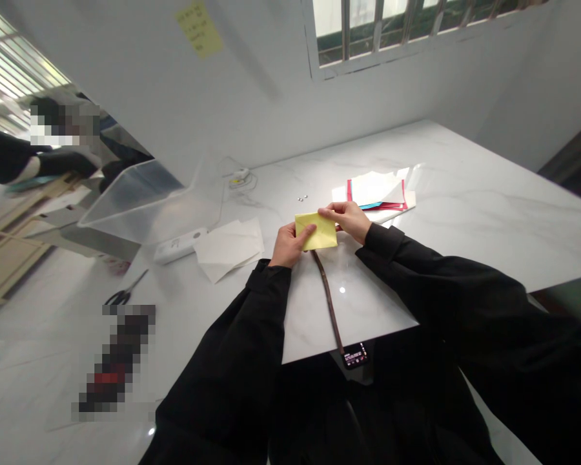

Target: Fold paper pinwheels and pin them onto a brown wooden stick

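A yellow sheet of paper [322, 237] is held up over the white table by both hands. My left hand [288, 245] grips its left side, with the thumb lying across the front. At the upper right corner, my right hand [351, 219] pinches the sheet between thumb and fingers. The fingers behind the paper are mostly hidden. Below it, a thin brown stick-like strip [327, 294] runs toward the table's near edge, its upper end reaching under the paper. A phone with a lit screen [355, 355] is at the strip's lower end.
White papers [230, 248] lie left of my hands, beside a white power strip [181, 245] and a clear plastic bin [135, 200]. Scissors [121, 296] rest farther left. Coloured and white sheets [377, 190] are stacked behind my right hand. Another person's arm [10, 155] shows at far left.
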{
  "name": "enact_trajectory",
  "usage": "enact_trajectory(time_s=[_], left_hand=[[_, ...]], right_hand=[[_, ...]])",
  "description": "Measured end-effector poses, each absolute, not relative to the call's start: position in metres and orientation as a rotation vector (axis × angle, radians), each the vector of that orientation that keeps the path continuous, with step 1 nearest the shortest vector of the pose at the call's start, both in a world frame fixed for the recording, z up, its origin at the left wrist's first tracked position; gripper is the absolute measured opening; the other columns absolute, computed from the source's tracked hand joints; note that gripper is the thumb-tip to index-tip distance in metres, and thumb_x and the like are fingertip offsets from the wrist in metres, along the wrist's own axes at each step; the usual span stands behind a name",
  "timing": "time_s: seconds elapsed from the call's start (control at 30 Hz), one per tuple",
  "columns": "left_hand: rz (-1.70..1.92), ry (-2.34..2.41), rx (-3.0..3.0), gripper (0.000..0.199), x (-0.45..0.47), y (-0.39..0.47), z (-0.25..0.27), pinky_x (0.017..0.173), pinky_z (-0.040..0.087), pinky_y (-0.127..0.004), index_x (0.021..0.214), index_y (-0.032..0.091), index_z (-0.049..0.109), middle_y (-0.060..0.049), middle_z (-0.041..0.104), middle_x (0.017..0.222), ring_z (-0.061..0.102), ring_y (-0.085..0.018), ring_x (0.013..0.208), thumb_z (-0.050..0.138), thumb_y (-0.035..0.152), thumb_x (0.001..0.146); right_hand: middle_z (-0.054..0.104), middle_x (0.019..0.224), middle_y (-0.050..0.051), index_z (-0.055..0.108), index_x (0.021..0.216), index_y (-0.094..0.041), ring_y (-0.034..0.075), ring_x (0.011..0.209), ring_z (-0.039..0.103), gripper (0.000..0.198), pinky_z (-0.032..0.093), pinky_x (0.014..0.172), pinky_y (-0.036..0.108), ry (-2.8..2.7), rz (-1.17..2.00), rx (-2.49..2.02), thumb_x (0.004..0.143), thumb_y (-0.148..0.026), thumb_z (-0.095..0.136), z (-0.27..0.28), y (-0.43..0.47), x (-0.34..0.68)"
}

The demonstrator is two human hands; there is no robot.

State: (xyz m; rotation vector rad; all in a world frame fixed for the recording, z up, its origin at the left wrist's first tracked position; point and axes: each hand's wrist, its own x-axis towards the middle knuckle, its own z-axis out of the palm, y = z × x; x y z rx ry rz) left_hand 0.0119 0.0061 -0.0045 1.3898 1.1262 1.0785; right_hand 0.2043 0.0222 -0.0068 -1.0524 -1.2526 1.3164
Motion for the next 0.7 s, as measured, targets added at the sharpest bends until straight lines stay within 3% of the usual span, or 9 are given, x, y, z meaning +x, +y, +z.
enact_trajectory(time_s=[0.23,0.4,0.7], left_hand=[[1.158,1.149,1.373,0.052,0.0083,0.0088,-0.005,0.042,0.036,-0.023,0.083,0.011,0.074,-0.002,0.066,0.063,0.049,-0.01,0.048,0.088,0.058,0.067],[1.171,1.157,1.373,0.054,0.0088,0.0075,-0.0042,0.046,0.04,-0.023,0.087,0.01,0.076,-0.004,0.07,0.069,0.055,-0.012,0.053,0.087,0.06,0.068],[1.22,1.195,1.355,0.063,0.0061,0.0121,-0.0094,0.052,0.047,-0.024,0.094,0.01,0.077,-0.008,0.075,0.079,0.066,-0.018,0.065,0.086,0.065,0.067]], right_hand=[[0.061,0.07,0.001,0.069,0.076,-0.018,0.011,0.063,0.052,0.051,0.044,0.052,0.02,-1.208,1.298,-1.103,0.071,-0.067,0.083,-0.0067,0.024,0.2058],[0.06,0.07,0.0,0.066,0.073,-0.018,0.01,0.063,0.051,0.052,0.042,0.051,0.019,-1.189,1.293,-1.104,0.07,-0.067,0.084,-0.0047,0.023,0.2061],[0.072,0.076,0.004,0.076,0.079,-0.016,0.01,0.061,0.055,0.043,0.044,0.047,0.018,-1.378,1.554,-1.045,0.066,-0.053,0.093,-0.0112,0.0207,0.2008]])
